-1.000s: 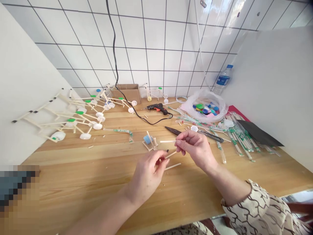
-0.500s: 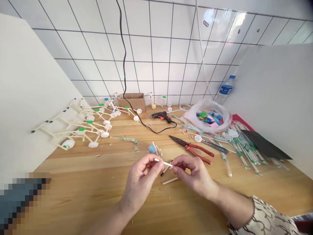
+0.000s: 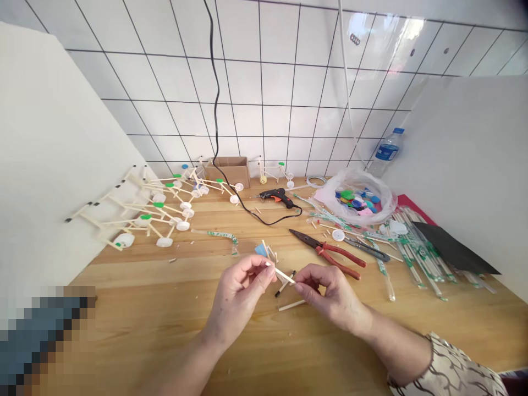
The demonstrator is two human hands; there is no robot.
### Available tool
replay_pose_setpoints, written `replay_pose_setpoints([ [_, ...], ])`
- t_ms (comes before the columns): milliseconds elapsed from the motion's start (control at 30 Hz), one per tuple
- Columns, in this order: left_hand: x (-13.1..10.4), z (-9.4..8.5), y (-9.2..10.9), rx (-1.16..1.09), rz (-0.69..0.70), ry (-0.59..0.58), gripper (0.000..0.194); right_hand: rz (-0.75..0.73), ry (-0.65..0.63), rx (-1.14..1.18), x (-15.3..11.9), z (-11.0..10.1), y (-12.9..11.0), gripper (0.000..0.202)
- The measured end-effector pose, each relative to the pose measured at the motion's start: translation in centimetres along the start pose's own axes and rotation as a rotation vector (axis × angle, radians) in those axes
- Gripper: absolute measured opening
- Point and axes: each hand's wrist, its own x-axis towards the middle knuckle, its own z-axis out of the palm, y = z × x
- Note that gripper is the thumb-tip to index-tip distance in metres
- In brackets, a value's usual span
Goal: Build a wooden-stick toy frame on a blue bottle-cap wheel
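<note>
Above the wooden table, a short pale wooden stick (image 3: 284, 274) spans the gap between my two hands. My left hand (image 3: 244, 291) pinches its left end between thumb and fingers. The other end is pinched by the thumb and forefinger of my right hand (image 3: 330, 296). Just behind the hands stands a small assembly of sticks with a blue bottle cap (image 3: 261, 250), partly hidden by my left fingers. A short stick with black ends (image 3: 284, 284) lies beneath the held stick. Another loose stick (image 3: 292, 305) rests nearer me, its right end close under my right hand.
Red-handled pliers (image 3: 330, 253), a utility knife (image 3: 367, 249) and a glue gun (image 3: 277, 197) lie beyond my hands. Several stick-and-cap models (image 3: 159, 205) stand at left. A plastic bag of bottle caps (image 3: 390, 192), wrapped chopsticks (image 3: 424, 253) and a water bottle (image 3: 388, 152) are at right.
The whole view has shifted slightly, so the table's things appear further right. Both hands still hold the stick, which now slants down to the right a little more steeply.
</note>
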Motion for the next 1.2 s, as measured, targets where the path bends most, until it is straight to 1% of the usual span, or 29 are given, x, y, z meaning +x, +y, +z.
replay_pose_setpoints([
  [167,0.2,-0.3,0.3,-0.010,0.058,-0.003,0.017,-0.002,-0.034,-0.013,0.1,-0.2,0.0,0.024],
  [333,0.2,-0.4,0.6,0.005,0.068,-0.023,0.017,-0.028,-0.052,-0.019,0.2,-0.4,-0.2,0.024],
  [433,0.1,-0.3,0.8,0.033,0.064,-0.033,0.018,-0.032,-0.067,-0.021,0.1,-0.4,-0.2,0.025],
  [567,-0.1,-0.2,1.0,0.026,0.040,-0.037,0.014,-0.044,-0.077,-0.036,0.0,-0.4,0.2,0.023],
  [733,0.5,-0.5,1.0,-0.016,0.004,-0.042,0.016,-0.053,-0.077,-0.052,0.2,-0.2,0.4,0.024],
  [800,0.9,-0.7,1.3,-0.019,-0.010,-0.058,0.017,-0.048,-0.046,-0.052,0.3,-0.2,0.1,0.027],
  [900,1.8,-1.2,2.2,0.008,-0.004,-0.076,0.017,-0.051,0.021,-0.050,0.7,-0.3,-0.4,0.030],
  [1033,3.6,-2.2,3.5,0.065,0.012,-0.131,0.018,-0.063,0.083,-0.115,1.3,-0.6,-1.4,0.029],
  [1100,4.7,-2.7,3.7,0.069,0.030,-0.154,0.021,-0.061,0.092,-0.166,1.7,-0.8,-1.9,0.029],
  [1200,6.2,-3.3,3.1,0.013,0.041,-0.167,0.022,-0.075,0.105,-0.250,2.2,-0.8,-2.8,0.027],
])
